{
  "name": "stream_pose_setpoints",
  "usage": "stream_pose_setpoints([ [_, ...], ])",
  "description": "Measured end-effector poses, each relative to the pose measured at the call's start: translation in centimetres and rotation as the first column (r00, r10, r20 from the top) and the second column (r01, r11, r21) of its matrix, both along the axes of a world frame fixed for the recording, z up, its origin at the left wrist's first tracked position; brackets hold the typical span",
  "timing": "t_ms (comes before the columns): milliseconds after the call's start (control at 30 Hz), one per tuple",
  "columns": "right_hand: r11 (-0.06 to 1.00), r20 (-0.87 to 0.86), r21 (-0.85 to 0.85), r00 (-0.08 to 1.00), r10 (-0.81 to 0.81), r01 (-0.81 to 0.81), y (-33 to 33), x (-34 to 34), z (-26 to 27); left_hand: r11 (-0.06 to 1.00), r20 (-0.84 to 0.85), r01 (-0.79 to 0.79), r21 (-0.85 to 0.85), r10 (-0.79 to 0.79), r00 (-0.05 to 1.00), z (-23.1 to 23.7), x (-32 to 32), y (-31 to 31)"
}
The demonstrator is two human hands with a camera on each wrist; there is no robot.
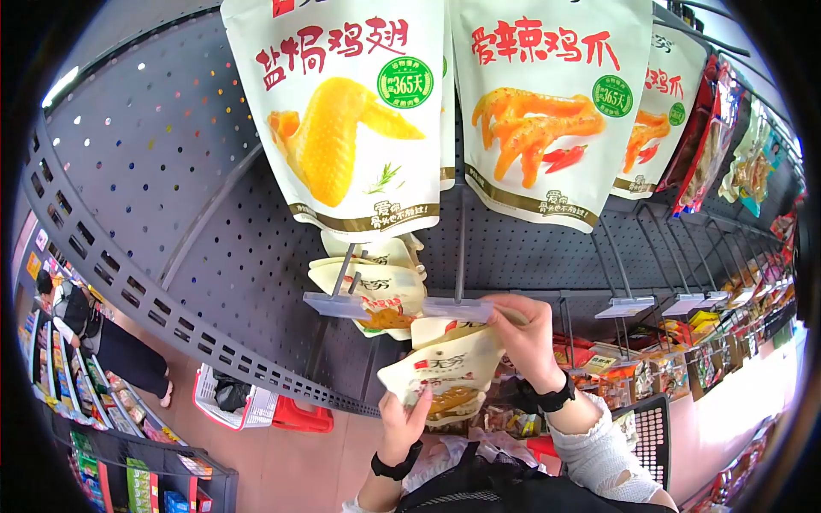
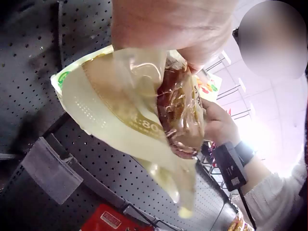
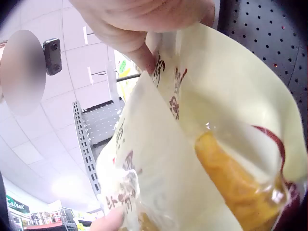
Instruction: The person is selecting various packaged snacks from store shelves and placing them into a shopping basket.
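Note:
Low in the middle of the head view, my left hand (image 1: 400, 429) holds a cream snack pouch (image 1: 446, 366) by its lower left side, thumb on the front. A picture of brown food is on it. In the left wrist view the pouch's clear part shows brown contents (image 2: 180, 113). My right hand (image 1: 532, 344) grips the top edge of pouches at the hook's front end, beside a clear label holder (image 1: 458, 309). Another cream pouch (image 1: 428, 330) shows just behind the first. In the right wrist view, two overlapping pouches fan apart below the right hand (image 3: 144, 24).
Large white chicken-wing (image 1: 342, 128) and chicken-feet pouches (image 1: 547, 120) hang above. More small pouches (image 1: 385, 295) hang on the hook to the left. Bare hooks (image 1: 616, 265) stick out at right. A white basket (image 1: 218, 402) stands on the floor; another person (image 1: 103, 333) is far left.

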State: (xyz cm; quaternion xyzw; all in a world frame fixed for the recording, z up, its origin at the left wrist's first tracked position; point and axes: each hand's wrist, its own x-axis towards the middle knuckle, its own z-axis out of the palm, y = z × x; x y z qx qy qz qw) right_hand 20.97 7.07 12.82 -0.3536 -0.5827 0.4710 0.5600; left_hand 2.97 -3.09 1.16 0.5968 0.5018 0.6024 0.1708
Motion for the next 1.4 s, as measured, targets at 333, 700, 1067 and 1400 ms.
stream_pose_setpoints([
  [333, 0.989, 0.088, 0.146, 0.996, -0.029, 0.016, 0.6, 0.2, 1.7, 0.999, 0.501, 0.037, -0.032, -0.016, 0.865, -1.0, -1.6, -2.3],
  [700, 0.996, 0.004, 0.088, 1.0, -0.008, 0.007, 2.0, -1.7, 1.2, 0.982, 0.485, 0.176, -0.065, -0.123, 0.866, -0.1, -0.8, -1.2],
  [1067, 0.468, 0.27, 0.884, 0.798, -0.539, 0.017, 0.6, 1.4, 0.9, 0.949, 0.24, 0.305, -0.078, -0.279, 0.93, 2.3, 0.4, 5.1],
  [1400, 0.677, 0.369, 0.731, 0.882, -0.293, -0.081, 2.2, 0.5, 1.6, 0.948, 0.352, 0.318, -0.022, -0.29, 0.89, 2.2, 1.8, 7.4],
])
